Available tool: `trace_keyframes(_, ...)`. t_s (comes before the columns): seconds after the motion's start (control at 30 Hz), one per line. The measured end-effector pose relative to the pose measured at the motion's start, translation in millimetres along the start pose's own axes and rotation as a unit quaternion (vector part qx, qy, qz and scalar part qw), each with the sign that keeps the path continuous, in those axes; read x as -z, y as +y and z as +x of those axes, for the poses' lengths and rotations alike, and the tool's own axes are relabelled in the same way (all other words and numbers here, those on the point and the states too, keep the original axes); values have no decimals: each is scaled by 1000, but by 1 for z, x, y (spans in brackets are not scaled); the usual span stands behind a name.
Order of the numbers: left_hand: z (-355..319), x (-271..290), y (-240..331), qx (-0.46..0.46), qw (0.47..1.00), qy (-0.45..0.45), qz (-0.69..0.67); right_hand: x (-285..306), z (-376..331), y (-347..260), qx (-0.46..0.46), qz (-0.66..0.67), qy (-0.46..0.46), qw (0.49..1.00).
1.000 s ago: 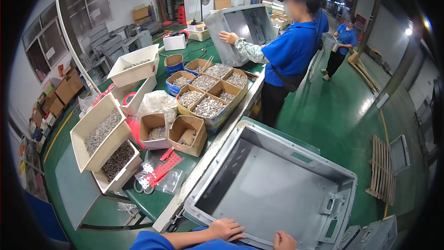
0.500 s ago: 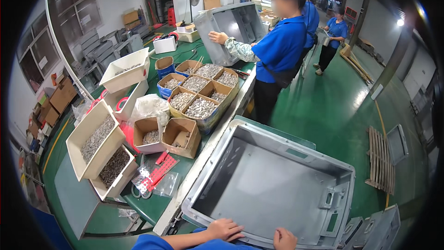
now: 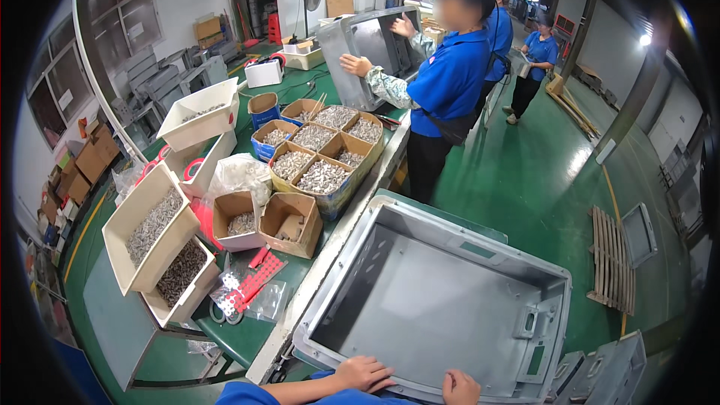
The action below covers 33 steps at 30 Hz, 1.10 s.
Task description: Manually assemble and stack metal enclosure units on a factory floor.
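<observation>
A large grey metal case (image 3: 442,292) lies open side up at the near right, its inside bare but for a small slotted bracket (image 3: 528,322) in the right corner. My left hand (image 3: 363,373) rests on its near rim, fingers stretched out and pointing right, holding nothing. Further along the same rim is my right hand (image 3: 460,388), its fingers curled at the edge and its thumb raised; its lower part is cut off by the picture's edge.
On the green table, divided cartons (image 3: 341,191) and cream bins (image 3: 135,234) hold many small metal parts. Red sticker sheets (image 3: 259,279) and scissors (image 3: 225,313) lie nearby. Across the table a co-worker (image 3: 454,67) handles another grey case (image 3: 360,79). A wooden pallet (image 3: 611,262) is at right.
The co-worker's second hand has come up beside the far case, palm showing, and that case has tilted slightly. My hands stay at the near rim. The view has shifted a little.
</observation>
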State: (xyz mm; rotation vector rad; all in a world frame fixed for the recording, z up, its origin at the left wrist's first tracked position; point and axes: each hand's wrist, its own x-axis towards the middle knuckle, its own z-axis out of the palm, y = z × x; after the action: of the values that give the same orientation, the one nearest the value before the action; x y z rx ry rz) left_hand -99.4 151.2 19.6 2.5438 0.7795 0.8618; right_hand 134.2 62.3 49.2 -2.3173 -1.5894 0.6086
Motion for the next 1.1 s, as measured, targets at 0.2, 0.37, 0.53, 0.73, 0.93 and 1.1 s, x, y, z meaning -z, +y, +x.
trace_keyframes(0.2, -1, -1, 1, 5, 1000, 4, -10, -3, 0, 2, 13, -10, 20, 1000)
trace_keyframes(0.37, -5, -4, -1, 4, 1000, -1, -9, -4, -1, 3, 10, -8, 18, 1000)
trace_keyframes(0.53, -3, -2, -1, 1, 1000, 6, -10, -8, -1, 6, 17, -10, 33, 999)
trace_keyframes(0.73, -3, -1, 0, 5, 1000, 6, -10, -2, -1, 0, -10, -9, 4, 1000)
trace_keyframes(0.93, -5, -2, 2, 3, 1000, 6, -14, -1, -4, 2, -18, -17, -22, 999)
trace_keyframes(1.1, -1, 1, 1, 10, 1000, -4, -5, -15, 5, 8, 78, 24, 105, 991)
